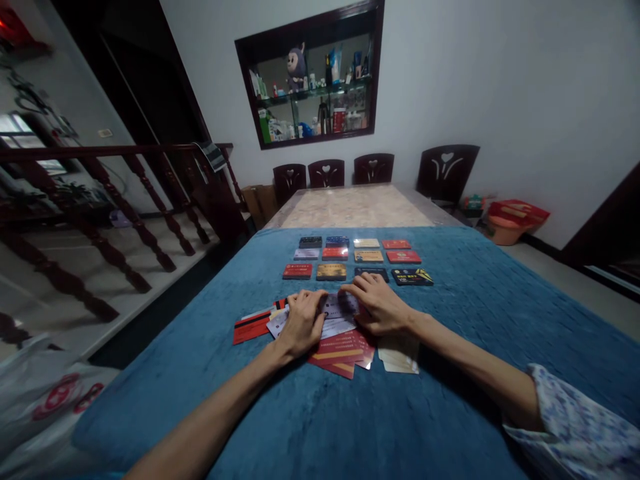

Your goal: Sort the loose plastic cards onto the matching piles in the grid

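Note:
Both hands work at a loose, overlapping pile of plastic cards on the blue cloth. My left hand is curled over the left side of a pale lavender card, fingertips at its edge. From the other side, my right hand pinches the same card's right edge with bent fingers. Under and around them lie another pale card, red cards with gold stripes, red cards with a black stripe and cream cards. The palms hide part of the pile.
Beyond the hands, card stacks stand in three rows, including a black VIP card and a gold card. The blue cloth covers the near table. Dark chairs stand behind it; a white plastic bag is at lower left.

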A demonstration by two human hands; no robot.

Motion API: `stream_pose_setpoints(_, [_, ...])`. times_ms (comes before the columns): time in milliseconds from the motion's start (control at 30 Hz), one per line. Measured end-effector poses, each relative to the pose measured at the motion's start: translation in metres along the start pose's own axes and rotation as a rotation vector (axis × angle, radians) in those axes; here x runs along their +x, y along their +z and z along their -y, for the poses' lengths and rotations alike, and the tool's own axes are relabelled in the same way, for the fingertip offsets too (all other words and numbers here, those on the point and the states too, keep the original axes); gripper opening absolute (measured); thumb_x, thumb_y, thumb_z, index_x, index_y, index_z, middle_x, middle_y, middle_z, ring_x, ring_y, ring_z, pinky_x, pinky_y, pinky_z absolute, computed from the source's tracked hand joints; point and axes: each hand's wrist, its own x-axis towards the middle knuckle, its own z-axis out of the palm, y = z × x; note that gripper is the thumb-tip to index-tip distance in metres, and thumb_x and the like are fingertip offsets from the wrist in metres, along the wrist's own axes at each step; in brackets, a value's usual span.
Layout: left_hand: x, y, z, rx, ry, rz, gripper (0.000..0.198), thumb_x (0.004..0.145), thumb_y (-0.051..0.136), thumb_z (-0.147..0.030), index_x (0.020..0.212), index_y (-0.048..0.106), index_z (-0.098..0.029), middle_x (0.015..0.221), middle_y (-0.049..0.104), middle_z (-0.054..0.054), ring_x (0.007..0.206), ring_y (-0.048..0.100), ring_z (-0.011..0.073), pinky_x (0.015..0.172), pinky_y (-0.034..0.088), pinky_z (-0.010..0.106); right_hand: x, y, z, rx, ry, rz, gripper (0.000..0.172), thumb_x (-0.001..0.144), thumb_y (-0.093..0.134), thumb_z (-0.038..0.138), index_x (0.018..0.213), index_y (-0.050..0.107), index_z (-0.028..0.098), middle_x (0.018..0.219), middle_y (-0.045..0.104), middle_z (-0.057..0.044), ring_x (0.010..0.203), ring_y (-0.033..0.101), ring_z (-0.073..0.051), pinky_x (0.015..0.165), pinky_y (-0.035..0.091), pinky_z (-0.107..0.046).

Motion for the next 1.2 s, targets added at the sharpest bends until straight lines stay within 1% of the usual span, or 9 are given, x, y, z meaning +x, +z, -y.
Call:
stream_pose_setpoints(167, [0.000, -0.002, -0.001, 0.004, 0.010, -0.003, 0.040, 0.082, 0.054, -0.010, 0.122, 0.054, -0.018, 0.110, 0.065, 0.009, 0.106, 0.053, 0.0262, 0.091, 0.034, 0.043, 0.000, 0.001, -0.003, -0.021, 0.006, -0.022, 0.058, 0.072, 0.061, 0.025, 0.129, 0.053, 0.017, 0.107, 0.056, -0.013, 0.099, 0.043, -0.027, 0.084, 0.031, -0.040])
stream_pose_setpoints(300, [0.000, -0.002, 0.000, 0.020, 0.011, 0.005, 0.044, 0.082, 0.057, -0.016, 0.125, 0.054, -0.017, 0.109, 0.064, 0.010, 0.106, 0.052, 0.0271, 0.091, 0.034, 0.043, 0.000, 0.001, -0.004, -0.039, -0.007, -0.032, 0.056, 0.075, 0.061, 0.027, 0.130, 0.054, 0.018, 0.108, 0.058, -0.013, 0.098, 0.043, -0.027, 0.085, 0.030, -0.040])
stream_pose_setpoints(500, [0.001, -0.004, 0.003, 0.064, 0.024, 0.024, 0.049, 0.081, 0.060, -0.019, 0.129, 0.053, -0.017, 0.115, 0.064, 0.011, 0.110, 0.051, 0.0281, 0.092, 0.034, 0.044, 0.000, 0.002, -0.005, -0.055, -0.024, -0.048, 0.054, 0.080, 0.062, 0.034, 0.131, 0.055, 0.019, 0.108, 0.060, -0.013, 0.100, 0.045, -0.027, 0.083, 0.029, -0.039])
stream_pose_setpoints(633, [0.002, -0.007, 0.004, 0.080, 0.021, 0.058, 0.052, 0.081, 0.061, -0.021, 0.132, 0.051, -0.016, 0.118, 0.063, 0.012, 0.112, 0.050, 0.0293, 0.093, 0.033, 0.045, -0.001, 0.003, -0.007, -0.055, -0.039, -0.060, 0.054, 0.082, 0.062, 0.039, 0.130, 0.056, 0.017, 0.110, 0.062, -0.014, 0.100, 0.046, -0.028, 0.084, 0.030, -0.041])
stream_pose_setpoints(733, [0.002, -0.007, 0.005, 0.093, 0.024, 0.073, 0.052, 0.082, 0.061, -0.023, 0.132, 0.051, -0.016, 0.119, 0.063, 0.013, 0.113, 0.049, 0.0298, 0.092, 0.033, 0.046, -0.001, 0.003, -0.007, -0.047, -0.036, -0.053, 0.052, 0.083, 0.061, 0.042, 0.128, 0.057, 0.015, 0.111, 0.063, -0.015, 0.101, 0.047, -0.028, 0.085, 0.031, -0.042])
stream_pose_setpoints(1000, [0.003, -0.011, 0.005, 0.091, 0.023, 0.088, 0.049, 0.082, 0.061, -0.024, 0.130, 0.053, -0.018, 0.118, 0.063, 0.012, 0.111, 0.050, 0.0302, 0.093, 0.034, 0.047, -0.001, -0.002, -0.006, -0.041, -0.037, -0.025, 0.051, 0.086, 0.058, 0.047, 0.127, 0.059, 0.017, 0.109, 0.065, -0.014, 0.100, 0.048, -0.028, 0.084, 0.032, -0.041])
stream_pose_setpoints(1200, [0.004, -0.014, 0.003, 0.107, 0.013, 0.085, 0.049, 0.081, 0.061, -0.024, 0.129, 0.054, -0.017, 0.123, 0.059, 0.014, 0.119, 0.045, 0.0327, 0.095, 0.034, 0.049, 0.000, -0.003, -0.005, -0.068, -0.023, -0.027, 0.051, 0.085, 0.061, 0.050, 0.124, 0.060, 0.017, 0.112, 0.063, -0.015, 0.103, 0.047, -0.028, 0.084, 0.034, -0.041])
